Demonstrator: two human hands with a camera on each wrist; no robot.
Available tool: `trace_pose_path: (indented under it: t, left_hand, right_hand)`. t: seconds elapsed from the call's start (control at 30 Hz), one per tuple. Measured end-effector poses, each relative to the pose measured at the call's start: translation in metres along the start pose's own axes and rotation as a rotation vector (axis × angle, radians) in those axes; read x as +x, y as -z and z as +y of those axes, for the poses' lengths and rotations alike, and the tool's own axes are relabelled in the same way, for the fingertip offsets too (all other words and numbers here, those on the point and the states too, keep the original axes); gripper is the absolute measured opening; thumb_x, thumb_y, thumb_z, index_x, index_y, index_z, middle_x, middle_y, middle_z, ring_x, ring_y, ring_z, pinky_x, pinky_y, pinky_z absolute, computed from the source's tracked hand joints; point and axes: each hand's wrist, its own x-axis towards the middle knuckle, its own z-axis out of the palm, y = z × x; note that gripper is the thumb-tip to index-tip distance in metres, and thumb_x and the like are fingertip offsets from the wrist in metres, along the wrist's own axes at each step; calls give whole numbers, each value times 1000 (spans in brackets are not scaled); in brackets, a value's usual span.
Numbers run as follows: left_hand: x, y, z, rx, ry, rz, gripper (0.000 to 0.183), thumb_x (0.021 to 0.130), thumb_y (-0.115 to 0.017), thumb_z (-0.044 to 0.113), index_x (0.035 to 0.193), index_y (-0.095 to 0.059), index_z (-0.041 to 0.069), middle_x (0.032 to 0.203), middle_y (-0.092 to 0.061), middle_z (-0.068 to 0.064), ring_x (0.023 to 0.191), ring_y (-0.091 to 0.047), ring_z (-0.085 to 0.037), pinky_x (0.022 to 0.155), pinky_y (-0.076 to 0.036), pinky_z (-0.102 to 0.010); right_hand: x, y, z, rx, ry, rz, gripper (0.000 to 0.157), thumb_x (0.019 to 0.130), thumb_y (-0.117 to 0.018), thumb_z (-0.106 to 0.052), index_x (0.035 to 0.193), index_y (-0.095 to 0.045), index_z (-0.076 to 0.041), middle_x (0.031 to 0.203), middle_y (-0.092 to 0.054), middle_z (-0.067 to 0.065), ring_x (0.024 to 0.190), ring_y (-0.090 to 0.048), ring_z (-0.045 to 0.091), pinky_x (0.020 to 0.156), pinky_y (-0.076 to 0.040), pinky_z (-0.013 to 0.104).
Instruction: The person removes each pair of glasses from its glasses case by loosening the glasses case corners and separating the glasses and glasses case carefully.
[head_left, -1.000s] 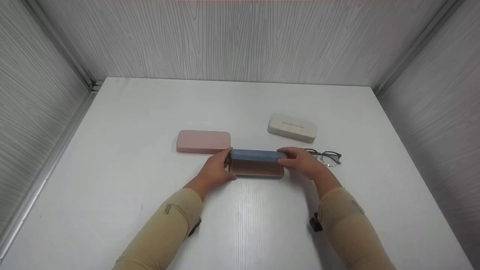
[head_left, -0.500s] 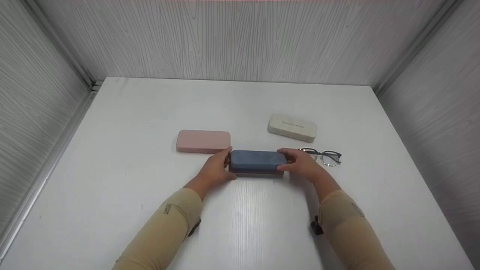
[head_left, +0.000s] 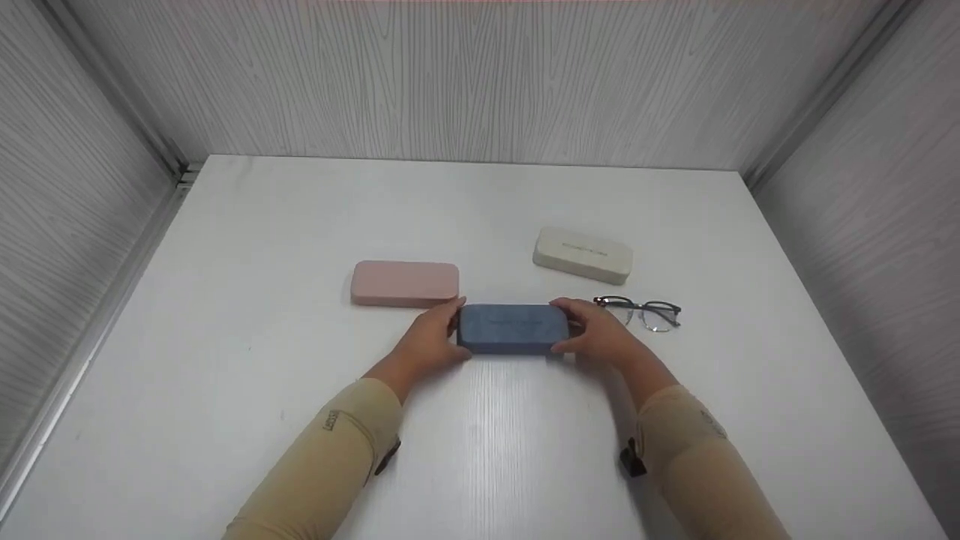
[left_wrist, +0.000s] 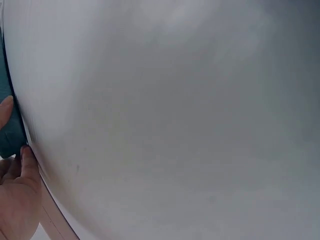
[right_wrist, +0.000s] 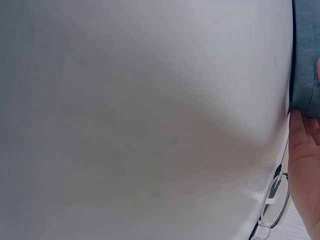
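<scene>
On the white table [head_left: 480, 442], the head view shows me the left hand [head_left: 426, 337] and right hand [head_left: 601, 334] clasping opposite ends of the blue case [head_left: 514, 328], the left wrist view a pink case [left_wrist: 56, 220] beside one, the right wrist view glasses [right_wrist: 276, 199] near the other.

- A left hand [left_wrist: 21, 200] grips the end of a teal case [left_wrist: 12, 134] at the left edge, thumb on its side, fingers at its corner.
- A pink case [left_wrist: 55, 218], partly cut off, lies just beside the hand at lower left.
- White table [left_wrist: 165, 130], softly shadowed, fills most of the view.
</scene>
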Motion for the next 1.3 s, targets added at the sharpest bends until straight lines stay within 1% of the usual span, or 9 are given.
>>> trace_pose_path:
  t: [0.2,0.37,0.53,0.73,0.87,0.93,1.07,1.2,1.3]
  left_hand:
    - [1,-1,0,31,10,5,82,73,-75,14,142,-31,9,140,-39,-6,126,-40,-17,104,-34,-29]
    - [4,0,1,12,2,16,78,71,-77,12,138,-37,7,134,-45,-6,122,-43,-16,102,-37,-28]
    - [5,1,2,-6,11,22,79,71,-77,10,139,-36,7,136,-44,-6,123,-42,-16,103,-35,-28]
    - [7,3,4,-8,34,27,81,70,-78,10,139,-36,7,135,-45,-6,123,-43,-17,103,-35,-28]
    - [10,4,6,12,42,38,81,71,-78,11,139,-35,6,136,-44,-7,125,-41,-19,105,-32,-31]
    - [12,6,7,8,50,43,82,70,-78,12,139,-35,6,135,-45,-8,124,-42,-20,105,-32,-31]
    - [18,9,8,-57,62,38,82,69,-79,12,139,-36,8,135,-45,-8,124,-42,-21,105,-33,-31]
    - [25,11,5,-149,59,30,83,67,-80,11,138,-38,9,135,-46,-6,123,-43,-21,104,-34,-31]
    - [30,12,1,-196,53,28,84,66,-81,9,138,-38,9,134,-46,-6,123,-44,-20,104,-35,-31]
  right_hand:
    - [-2,-1,-4,-68,10,-13,80,66,-82,-23,135,-43,-17,138,-42,4,129,-36,23,109,-25,39]
    - [-4,0,-10,-118,8,-17,83,66,-81,-22,137,-39,-16,136,-42,4,127,-37,23,108,-25,40]
    - [-3,0,-13,-123,4,-18,82,68,-80,-23,138,-38,-15,138,-41,5,128,-36,24,108,-26,40]
    - [2,0,-12,-75,-14,-21,82,68,-81,-21,137,-38,-15,137,-40,6,127,-37,24,107,-29,39]
    - [5,3,-13,-62,-9,-13,83,68,-81,-19,138,-37,-14,137,-40,6,127,-38,24,107,-30,38]
    - [7,5,-13,-29,-5,-8,83,68,-80,-17,138,-37,-13,138,-40,7,127,-38,24,106,-31,37]
    - [11,11,-12,65,-10,17,80,69,-78,-10,138,-37,-11,138,-41,8,127,-39,26,105,-33,35]
    - [15,14,-10,138,-27,39,78,69,-79,-9,136,-40,-11,136,-44,7,126,-40,25,104,-34,34]
    - [18,13,-9,168,-49,54,77,68,-79,-9,135,-42,-14,135,-45,3,127,-40,23,105,-33,33]
